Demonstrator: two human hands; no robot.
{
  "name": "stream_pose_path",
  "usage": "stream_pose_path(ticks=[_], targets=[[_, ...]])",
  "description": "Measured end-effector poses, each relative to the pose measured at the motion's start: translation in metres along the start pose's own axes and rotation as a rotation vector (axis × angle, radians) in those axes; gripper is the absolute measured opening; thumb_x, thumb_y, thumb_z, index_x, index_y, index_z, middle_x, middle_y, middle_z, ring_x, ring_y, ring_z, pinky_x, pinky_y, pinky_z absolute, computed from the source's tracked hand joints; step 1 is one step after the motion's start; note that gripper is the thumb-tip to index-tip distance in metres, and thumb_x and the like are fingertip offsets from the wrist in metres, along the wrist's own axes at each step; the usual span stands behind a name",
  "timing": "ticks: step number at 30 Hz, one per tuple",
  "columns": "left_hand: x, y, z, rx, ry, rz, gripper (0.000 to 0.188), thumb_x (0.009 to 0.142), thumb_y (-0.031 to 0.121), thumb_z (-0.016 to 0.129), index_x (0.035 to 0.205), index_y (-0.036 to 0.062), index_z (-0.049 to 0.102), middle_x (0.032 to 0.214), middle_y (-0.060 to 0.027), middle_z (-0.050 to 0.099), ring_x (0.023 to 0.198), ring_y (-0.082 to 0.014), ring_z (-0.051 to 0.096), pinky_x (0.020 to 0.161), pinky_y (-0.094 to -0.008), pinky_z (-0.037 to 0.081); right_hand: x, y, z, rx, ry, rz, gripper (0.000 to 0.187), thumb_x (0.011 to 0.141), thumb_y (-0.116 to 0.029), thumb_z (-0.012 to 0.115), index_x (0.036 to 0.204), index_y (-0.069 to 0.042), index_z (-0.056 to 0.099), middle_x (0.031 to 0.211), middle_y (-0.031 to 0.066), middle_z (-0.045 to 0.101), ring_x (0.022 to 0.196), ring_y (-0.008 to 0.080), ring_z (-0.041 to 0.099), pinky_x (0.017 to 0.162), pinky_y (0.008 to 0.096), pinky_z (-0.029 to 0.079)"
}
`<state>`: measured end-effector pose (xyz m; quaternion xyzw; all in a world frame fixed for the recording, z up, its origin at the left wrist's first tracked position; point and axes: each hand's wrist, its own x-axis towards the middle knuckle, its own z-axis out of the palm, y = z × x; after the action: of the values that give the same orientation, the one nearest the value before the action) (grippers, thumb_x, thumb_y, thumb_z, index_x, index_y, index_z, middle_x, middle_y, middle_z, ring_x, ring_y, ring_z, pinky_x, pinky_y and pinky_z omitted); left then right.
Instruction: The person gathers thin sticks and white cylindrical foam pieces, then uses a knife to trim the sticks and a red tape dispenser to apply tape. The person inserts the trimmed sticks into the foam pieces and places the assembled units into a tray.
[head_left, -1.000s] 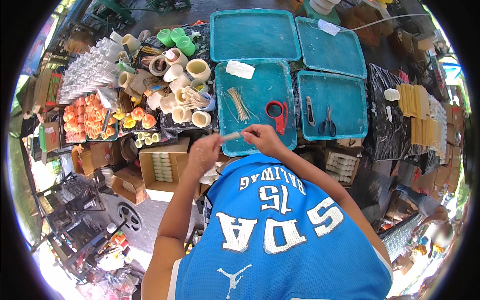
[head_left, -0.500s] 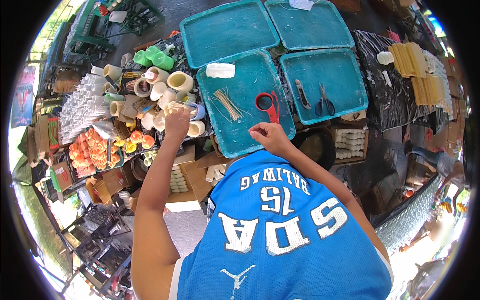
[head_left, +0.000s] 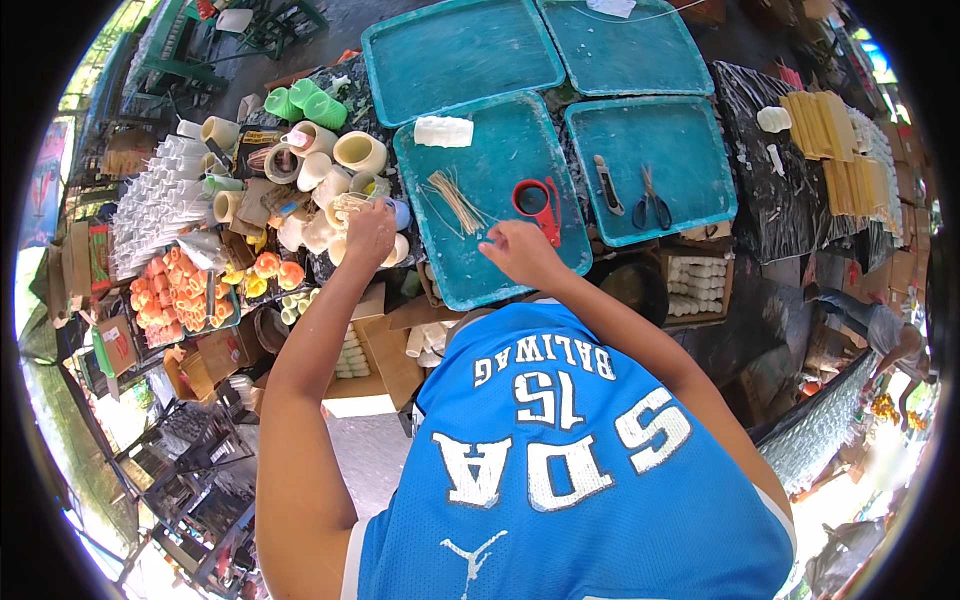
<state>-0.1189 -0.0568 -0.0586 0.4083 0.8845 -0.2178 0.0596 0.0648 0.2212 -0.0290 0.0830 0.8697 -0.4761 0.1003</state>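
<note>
Over the cluster of cream tubes on the left, my left hand (head_left: 370,232) has its fingers curled. It is beside a bunch of thin pale strands (head_left: 348,204) that sits among the tubes. What its fingertips hold is hidden. My right hand (head_left: 522,252) hovers above the near part of a teal tray (head_left: 455,275), thumb and fingers drawn together; anything between them is too small to make out. In that tray lie a loose bundle of thin pale strands (head_left: 455,203), a red tape dispenser (head_left: 541,208) and a white ridged block (head_left: 443,131).
A neighbouring teal tray (head_left: 650,120) holds a utility knife (head_left: 607,185) and scissors (head_left: 652,203). White pieces (head_left: 165,205), orange pieces (head_left: 180,300) and green mesh rolls (head_left: 310,102) crowd the left. Yellow sheets (head_left: 830,125) lie at right. Open cardboard boxes (head_left: 390,355) stand below.
My left hand has shifted slightly right and up, still at the tubes. My right hand has moved a little left and farther over the tray, nearer the loose strands.
</note>
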Motion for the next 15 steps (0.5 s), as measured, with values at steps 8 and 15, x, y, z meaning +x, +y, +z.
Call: stream_pose_path(ticks=[8,15], targets=[[-0.027,-0.006,-0.053,-0.183,0.012,-0.018,0.035,0.097,0.021,0.066,0.129,0.0070,0.063,0.118,-0.0111,0.068,0.110,-0.0291,0.070,0.092,-0.0443,0.056,0.107,0.003,0.091,-0.515,0.147,0.258,0.071,0.086,-0.053,0.085,0.122,0.004,0.061,0.130,0.0178,0.056,0.124,0.0357,0.058,0.096,0.0486,0.053],[-0.087,0.018,-0.074,-0.731,0.321,-0.261,0.036,0.099,0.010,0.066,0.135,0.0049,0.065,0.133,-0.0160,0.067,0.124,-0.0369,0.063,0.108,-0.0503,0.048,0.113,0.006,0.131,-0.522,0.188,0.327,0.068,0.087,-0.048,0.085,0.128,0.000,0.061,0.133,0.0133,0.054,0.128,0.0317,0.053,0.102,0.0488,0.044]])
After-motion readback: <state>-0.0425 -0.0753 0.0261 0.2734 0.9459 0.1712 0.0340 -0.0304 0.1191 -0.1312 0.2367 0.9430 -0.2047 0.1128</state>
